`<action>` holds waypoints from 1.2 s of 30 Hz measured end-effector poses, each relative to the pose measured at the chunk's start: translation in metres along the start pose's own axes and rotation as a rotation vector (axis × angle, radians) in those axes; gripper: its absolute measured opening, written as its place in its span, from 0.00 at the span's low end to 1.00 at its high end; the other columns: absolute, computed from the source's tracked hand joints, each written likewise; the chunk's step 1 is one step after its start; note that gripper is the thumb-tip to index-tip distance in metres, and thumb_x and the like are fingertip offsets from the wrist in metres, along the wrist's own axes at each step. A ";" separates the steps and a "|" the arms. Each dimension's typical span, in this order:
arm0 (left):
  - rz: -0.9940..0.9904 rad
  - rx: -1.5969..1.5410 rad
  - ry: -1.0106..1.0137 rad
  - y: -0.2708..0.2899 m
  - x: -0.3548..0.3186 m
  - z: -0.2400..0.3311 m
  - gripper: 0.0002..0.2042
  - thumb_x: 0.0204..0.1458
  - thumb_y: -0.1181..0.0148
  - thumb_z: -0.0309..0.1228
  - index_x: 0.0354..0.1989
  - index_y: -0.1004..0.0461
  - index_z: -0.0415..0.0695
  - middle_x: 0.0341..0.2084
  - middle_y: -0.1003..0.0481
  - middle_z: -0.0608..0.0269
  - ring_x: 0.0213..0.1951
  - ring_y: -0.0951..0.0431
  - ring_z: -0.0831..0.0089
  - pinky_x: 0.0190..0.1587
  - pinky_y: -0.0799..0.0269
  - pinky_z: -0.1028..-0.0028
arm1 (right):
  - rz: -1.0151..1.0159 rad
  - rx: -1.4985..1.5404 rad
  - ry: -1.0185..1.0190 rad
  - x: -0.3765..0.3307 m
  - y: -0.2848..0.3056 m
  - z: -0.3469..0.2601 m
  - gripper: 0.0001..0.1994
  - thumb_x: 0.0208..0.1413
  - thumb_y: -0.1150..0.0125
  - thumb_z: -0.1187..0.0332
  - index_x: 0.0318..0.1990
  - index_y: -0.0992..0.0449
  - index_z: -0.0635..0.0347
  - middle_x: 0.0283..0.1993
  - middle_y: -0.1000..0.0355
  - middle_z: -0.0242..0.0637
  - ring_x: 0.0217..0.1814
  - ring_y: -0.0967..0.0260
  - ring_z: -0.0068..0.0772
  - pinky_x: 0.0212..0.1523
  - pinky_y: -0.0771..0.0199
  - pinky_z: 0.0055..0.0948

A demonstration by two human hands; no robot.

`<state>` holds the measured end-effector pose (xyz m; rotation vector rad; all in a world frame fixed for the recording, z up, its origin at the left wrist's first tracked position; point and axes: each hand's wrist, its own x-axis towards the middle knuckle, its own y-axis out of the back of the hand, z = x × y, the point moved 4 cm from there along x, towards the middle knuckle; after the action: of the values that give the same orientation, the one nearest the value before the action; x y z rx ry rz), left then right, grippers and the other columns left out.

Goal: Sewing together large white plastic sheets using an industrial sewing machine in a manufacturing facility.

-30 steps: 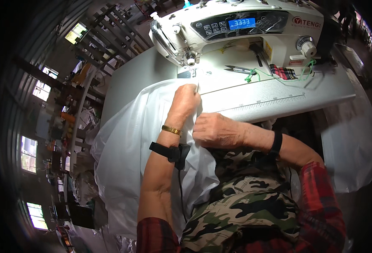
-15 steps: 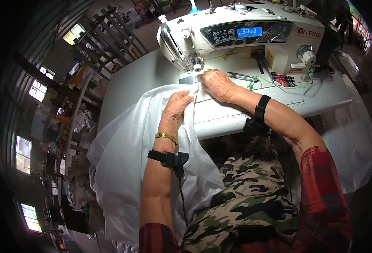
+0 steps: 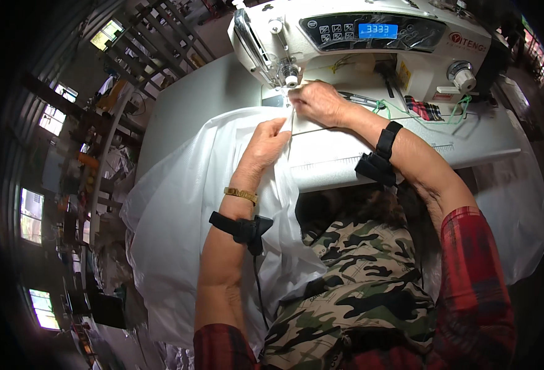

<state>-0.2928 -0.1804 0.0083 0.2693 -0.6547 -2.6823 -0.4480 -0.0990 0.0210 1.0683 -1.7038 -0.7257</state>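
Note:
White, thin fabric (image 3: 179, 185) spreads over the left of the sewing table and hangs down past my lap. My left hand (image 3: 267, 143) pinches its folded edge just in front of the needle area. Close beside the needle, my right hand (image 3: 319, 103) has its fingers closed on the same edge, its fingertips partly hidden. Above both hands stands the white sewing machine (image 3: 346, 55), its needle end over the fabric and a lit blue display on its front.
Thread snips (image 3: 359, 98), green thread (image 3: 407, 111) and a plaid cloth scrap (image 3: 424, 110) lie right of my right hand. The table's front edge (image 3: 340, 177) carries a ruler scale. Sheer white material (image 3: 512, 216) hangs at the right. Shelving with clutter stands far left.
The view has shifted slightly, with the machine sitting higher and further right. My left hand has turned a little on the fabric edge; my right hand stays beside the needle.

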 end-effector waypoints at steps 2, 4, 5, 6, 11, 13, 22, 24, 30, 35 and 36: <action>0.015 -0.065 0.001 -0.002 0.000 0.002 0.19 0.59 0.45 0.23 0.57 0.30 0.26 0.40 0.21 0.60 0.38 0.23 0.80 0.42 0.26 0.80 | -0.020 0.162 -0.083 -0.001 0.000 0.005 0.11 0.56 0.45 0.63 0.39 0.22 0.59 0.34 0.23 0.49 0.40 0.24 0.50 0.45 0.27 0.47; 0.097 -0.083 0.060 -0.003 -0.002 0.001 0.25 0.59 0.43 0.24 0.62 0.37 0.23 0.43 0.22 0.56 0.41 0.23 0.78 0.46 0.27 0.79 | -0.014 0.236 -0.117 -0.002 -0.002 0.010 0.11 0.57 0.44 0.63 0.40 0.21 0.59 0.35 0.22 0.47 0.42 0.24 0.48 0.47 0.28 0.44; 0.094 -0.128 0.080 -0.003 -0.001 0.000 0.26 0.59 0.43 0.24 0.63 0.39 0.23 0.44 0.23 0.55 0.42 0.23 0.77 0.47 0.27 0.79 | 0.003 0.292 -0.118 -0.003 -0.002 0.012 0.12 0.57 0.44 0.63 0.41 0.21 0.59 0.36 0.22 0.46 0.42 0.23 0.46 0.48 0.27 0.43; 0.067 -0.178 0.090 -0.006 -0.002 0.000 0.27 0.59 0.43 0.25 0.64 0.40 0.22 0.44 0.23 0.54 0.43 0.23 0.77 0.48 0.27 0.79 | 0.014 0.353 -0.132 -0.005 -0.004 0.014 0.12 0.58 0.44 0.62 0.42 0.20 0.59 0.37 0.21 0.44 0.43 0.23 0.44 0.49 0.27 0.41; 0.132 -0.370 0.063 -0.004 -0.004 0.001 0.23 0.56 0.44 0.23 0.59 0.34 0.23 0.35 0.23 0.62 0.32 0.26 0.83 0.35 0.30 0.82 | -0.054 0.529 -0.131 -0.004 -0.013 0.024 0.15 0.60 0.40 0.61 0.49 0.19 0.58 0.42 0.19 0.41 0.48 0.22 0.35 0.54 0.27 0.34; 0.151 -0.335 0.089 -0.004 -0.005 0.000 0.23 0.56 0.44 0.23 0.59 0.33 0.23 0.34 0.23 0.64 0.31 0.27 0.83 0.34 0.31 0.83 | -0.055 0.515 -0.112 -0.002 -0.014 0.025 0.15 0.61 0.40 0.60 0.49 0.20 0.58 0.42 0.19 0.42 0.48 0.22 0.35 0.54 0.27 0.35; 0.130 0.020 -0.007 -0.015 -0.002 -0.007 0.24 0.56 0.41 0.24 0.59 0.34 0.23 0.40 0.23 0.60 0.38 0.26 0.81 0.42 0.29 0.80 | -0.153 0.168 0.007 -0.001 -0.006 0.014 0.18 0.67 0.55 0.57 0.46 0.23 0.61 0.38 0.23 0.49 0.46 0.26 0.49 0.57 0.36 0.48; 0.091 0.055 -0.022 -0.019 -0.001 -0.007 0.25 0.56 0.41 0.24 0.61 0.34 0.24 0.37 0.24 0.63 0.36 0.27 0.82 0.40 0.29 0.79 | -0.127 0.058 0.042 0.000 -0.005 0.009 0.17 0.66 0.54 0.58 0.44 0.23 0.60 0.38 0.23 0.48 0.47 0.26 0.48 0.58 0.39 0.48; 0.265 0.235 -0.076 -0.027 -0.017 0.010 0.28 0.49 0.45 0.29 0.59 0.34 0.27 0.32 0.25 0.39 0.39 0.21 0.49 0.48 0.28 0.58 | -0.187 -0.055 0.078 0.004 -0.005 0.006 0.13 0.63 0.50 0.59 0.40 0.23 0.57 0.35 0.23 0.44 0.45 0.28 0.45 0.59 0.42 0.45; 0.196 0.390 -0.204 -0.026 -0.020 0.031 0.25 0.48 0.47 0.27 0.55 0.32 0.26 0.36 0.24 0.32 0.43 0.23 0.41 0.51 0.29 0.55 | -0.186 -0.013 0.039 0.006 -0.003 0.006 0.13 0.60 0.46 0.57 0.39 0.22 0.56 0.33 0.23 0.42 0.45 0.27 0.42 0.59 0.43 0.44; 0.165 0.419 -0.203 -0.025 -0.018 0.032 0.24 0.48 0.47 0.27 0.54 0.31 0.26 0.36 0.24 0.31 0.44 0.23 0.40 0.52 0.29 0.55 | -0.169 0.023 0.020 0.005 -0.002 0.006 0.13 0.57 0.44 0.57 0.37 0.21 0.57 0.32 0.23 0.42 0.42 0.27 0.42 0.56 0.39 0.43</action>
<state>-0.2924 -0.1396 0.0265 0.0442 -1.2457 -2.4126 -0.4543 -0.1045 0.0196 1.2428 -1.6218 -0.8005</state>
